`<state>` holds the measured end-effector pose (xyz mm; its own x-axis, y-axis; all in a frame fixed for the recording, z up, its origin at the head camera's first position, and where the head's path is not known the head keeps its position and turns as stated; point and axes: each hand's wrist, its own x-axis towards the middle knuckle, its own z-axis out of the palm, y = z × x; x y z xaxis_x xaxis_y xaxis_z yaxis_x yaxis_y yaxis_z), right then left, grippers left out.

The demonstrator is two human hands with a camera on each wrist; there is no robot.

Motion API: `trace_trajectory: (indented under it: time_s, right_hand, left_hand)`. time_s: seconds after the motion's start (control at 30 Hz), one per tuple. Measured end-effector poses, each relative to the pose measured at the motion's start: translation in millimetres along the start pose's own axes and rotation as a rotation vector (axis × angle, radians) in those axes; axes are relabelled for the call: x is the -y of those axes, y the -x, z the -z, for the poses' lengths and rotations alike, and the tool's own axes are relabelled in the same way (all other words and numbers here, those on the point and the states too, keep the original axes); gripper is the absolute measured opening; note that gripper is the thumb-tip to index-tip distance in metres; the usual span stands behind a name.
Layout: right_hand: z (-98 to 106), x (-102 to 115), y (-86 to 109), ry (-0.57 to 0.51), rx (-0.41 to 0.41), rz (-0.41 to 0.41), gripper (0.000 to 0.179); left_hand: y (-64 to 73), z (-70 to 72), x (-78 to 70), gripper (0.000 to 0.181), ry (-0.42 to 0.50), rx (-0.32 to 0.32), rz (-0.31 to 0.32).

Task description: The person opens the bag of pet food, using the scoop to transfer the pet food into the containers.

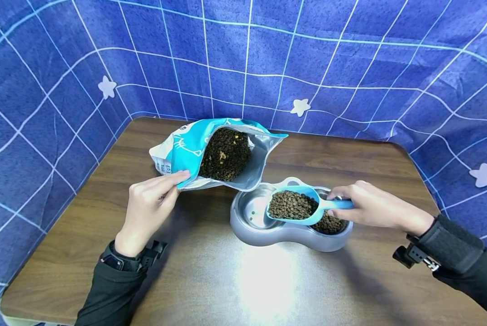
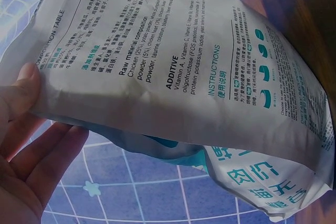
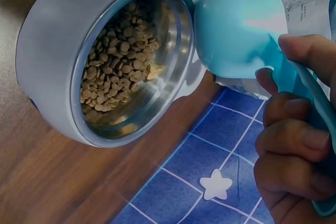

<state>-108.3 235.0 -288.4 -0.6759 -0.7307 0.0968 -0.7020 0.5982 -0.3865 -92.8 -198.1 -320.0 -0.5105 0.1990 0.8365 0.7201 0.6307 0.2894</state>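
- Left hand (image 1: 147, 203): thumb on the printed face, fingers behind it, pinching the edge of the bag at its near left corner.
- Bag (image 1: 188, 149): lies tilted at the rear of the table (image 1: 186, 271), left of centre, mouth wide and facing the person. The outside is turquoise and white; the lining is silver. Dark brown kibble (image 1: 226, 156), with a few paler bits, shows inside. The left wrist view shows printed text on the white panel (image 2: 157, 66), including "ADDITIVE" and "INSTRUCTIONS".
- Right hand (image 1: 367, 206): fingers curled round the handle of the scoop, pressed close together, thumb near the neck.
- Scoop (image 1: 323, 205): light blue, held above the double bowl, its cup facing up and pointing left. A load of brown pellets (image 1: 291, 204) fills the cup. Contact between scoop and rim — cannot be determined.
- Double bowl (image 1: 264, 236): grey body with two round metal basins, standing on the table in front of the bag, to the right. The left basin (image 1: 249, 209) shows its metal floor with a few dark specks; the right basin (image 3: 176, 40) contains a heap of kibble (image 3: 118, 64), partly covered by scoop and hand in the head view.
- Backdrop (image 1: 268, 50): blue fabric with a pale grid and white stars, behind the table.
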Motion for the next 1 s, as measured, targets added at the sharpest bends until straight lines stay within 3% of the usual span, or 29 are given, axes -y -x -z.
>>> trace_trajectory:
  time_s: [0.33,0.7,1.0]
  right_hand:
    - [4,3,-5.0,0.009,0.027,0.001,0.011]
    - [10,10,-9.0,0.036,0.089,-0.065,0.010]
    - [14,16,-13.2,0.050,0.114,-0.068,0.005]
  left_hand:
    - [0.2,2.4,3.1,0.031,-0.034,0.052,-0.024]
    - [0.9,2.1,0.7,0.031,-0.036,0.031,-0.006]
    - [0.7,1.4,0.5,0.031,-0.016,0.017,0.002]
